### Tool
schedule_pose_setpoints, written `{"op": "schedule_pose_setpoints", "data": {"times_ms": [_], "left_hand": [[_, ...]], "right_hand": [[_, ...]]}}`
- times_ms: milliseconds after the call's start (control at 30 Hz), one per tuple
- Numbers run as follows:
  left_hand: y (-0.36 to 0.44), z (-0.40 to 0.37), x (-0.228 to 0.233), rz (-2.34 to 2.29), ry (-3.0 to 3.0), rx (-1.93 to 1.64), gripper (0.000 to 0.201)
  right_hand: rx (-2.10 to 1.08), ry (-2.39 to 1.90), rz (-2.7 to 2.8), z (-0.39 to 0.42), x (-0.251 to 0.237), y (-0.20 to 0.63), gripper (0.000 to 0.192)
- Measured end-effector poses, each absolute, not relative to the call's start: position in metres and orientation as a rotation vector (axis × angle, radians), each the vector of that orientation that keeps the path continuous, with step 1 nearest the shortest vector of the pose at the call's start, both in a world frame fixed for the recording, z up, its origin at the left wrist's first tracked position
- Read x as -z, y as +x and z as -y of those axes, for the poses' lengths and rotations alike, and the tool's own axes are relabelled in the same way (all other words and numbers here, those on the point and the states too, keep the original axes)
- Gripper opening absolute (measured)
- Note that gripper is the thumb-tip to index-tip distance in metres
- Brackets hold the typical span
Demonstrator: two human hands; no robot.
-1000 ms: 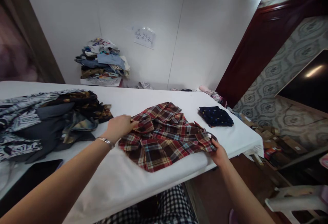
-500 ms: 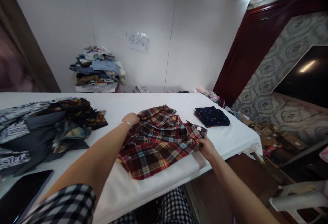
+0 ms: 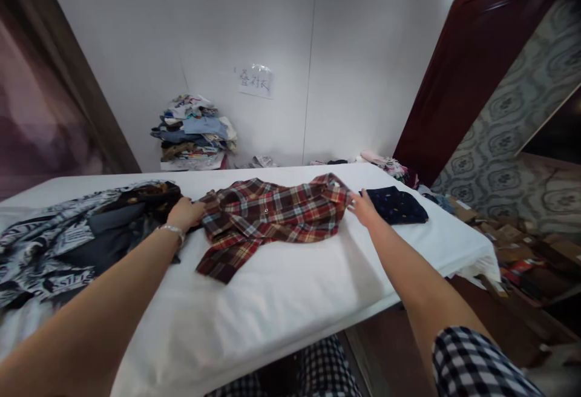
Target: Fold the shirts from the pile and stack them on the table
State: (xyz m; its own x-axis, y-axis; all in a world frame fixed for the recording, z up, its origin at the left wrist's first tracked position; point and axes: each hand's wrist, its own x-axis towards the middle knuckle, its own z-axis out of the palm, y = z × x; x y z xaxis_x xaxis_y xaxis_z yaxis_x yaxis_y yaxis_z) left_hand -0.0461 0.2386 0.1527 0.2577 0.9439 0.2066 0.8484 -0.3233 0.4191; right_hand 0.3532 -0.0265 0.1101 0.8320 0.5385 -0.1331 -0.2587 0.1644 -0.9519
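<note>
A red, brown and blue plaid shirt (image 3: 267, 215) lies stretched sideways across the far half of the white table (image 3: 281, 300). My left hand (image 3: 185, 213), with a silver bracelet on its wrist, grips the shirt's left edge. My right hand (image 3: 362, 208) holds the shirt's right end near the collar. One sleeve trails toward me at the lower left of the shirt.
A heap of dark and patterned clothes (image 3: 77, 236) covers the table's left part. A folded navy dotted garment (image 3: 396, 204) lies just right of my right hand. A stack of folded clothes (image 3: 195, 132) stands against the white wall. Cardboard boxes (image 3: 508, 239) litter the floor at right.
Both hands moved apart and away from me, pulling the bunched plaid shirt out flat and farther back on the table. The head camera shifted.
</note>
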Motion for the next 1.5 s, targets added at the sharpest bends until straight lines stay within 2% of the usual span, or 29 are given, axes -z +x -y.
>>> {"op": "schedule_pose_setpoints", "data": {"times_ms": [100, 267, 467, 567, 633, 767, 833, 1000, 1067, 1167, 1333, 1367, 1467, 1500], "left_hand": [[-0.047, -0.206, -0.134, -1.589, 2.357, -0.603, 0.032], [-0.036, -0.14, -0.092, -0.978, 2.736, -0.274, 0.024], [-0.029, -0.139, -0.065, -1.094, 2.626, -0.358, 0.007], [-0.023, -0.153, -0.078, -1.143, 2.488, -0.383, 0.006], [-0.027, -0.158, -0.097, -1.165, 2.418, -0.411, 0.009], [-0.057, -0.145, -0.152, -0.989, 1.813, -0.743, 0.016], [-0.076, -0.127, -0.172, -0.872, 1.632, -0.766, 0.019], [-0.095, -0.086, -0.172, -0.818, 1.577, -0.575, 0.03], [-0.089, -0.081, -0.164, -0.821, 1.505, -0.569, 0.029], [-0.067, -0.08, -0.161, -0.811, 1.408, -0.598, 0.022], [-0.01, -0.067, -0.17, -0.551, 1.299, -0.628, 0.022], [0.001, -0.063, -0.17, -0.477, 1.3, -0.608, 0.025], [0.022, -0.056, -0.158, -0.306, 1.49, -0.418, 0.038], [0.025, -0.059, -0.152, -0.296, 1.64, -0.365, 0.04]], "right_hand": [[-0.646, -1.518, 0.226, 0.041, -0.069, 0.327, 0.099], [-0.669, -1.646, 0.379, 0.06, -0.033, 0.297, 0.096], [-0.461, -1.857, 0.638, 0.041, -0.032, 0.287, 0.071], [-0.47, -1.809, 0.65, 0.025, -0.042, 0.288, 0.05], [-0.492, -1.724, 0.62, 0.023, -0.056, 0.295, 0.044], [-0.462, -1.273, 0.413, 0.047, -0.09, 0.326, 0.042], [-0.438, -1.147, 0.349, 0.067, -0.096, 0.34, 0.041], [-0.477, -1.357, 0.256, 0.106, -0.068, 0.34, 0.038], [-0.42, -1.54, 0.371, 0.112, -0.056, 0.322, 0.042], [-0.284, -1.72, 0.834, 0.11, -0.051, 0.281, 0.057], [-0.34, -1.755, 1.487, 0.087, -0.054, 0.217, 0.085], [-0.396, -1.746, 1.494, 0.082, -0.052, 0.213, 0.081], [-0.6, -1.666, 1.314, 0.076, -0.044, 0.223, 0.048], [-0.634, -1.641, 1.216, 0.077, -0.042, 0.231, 0.044]]}}
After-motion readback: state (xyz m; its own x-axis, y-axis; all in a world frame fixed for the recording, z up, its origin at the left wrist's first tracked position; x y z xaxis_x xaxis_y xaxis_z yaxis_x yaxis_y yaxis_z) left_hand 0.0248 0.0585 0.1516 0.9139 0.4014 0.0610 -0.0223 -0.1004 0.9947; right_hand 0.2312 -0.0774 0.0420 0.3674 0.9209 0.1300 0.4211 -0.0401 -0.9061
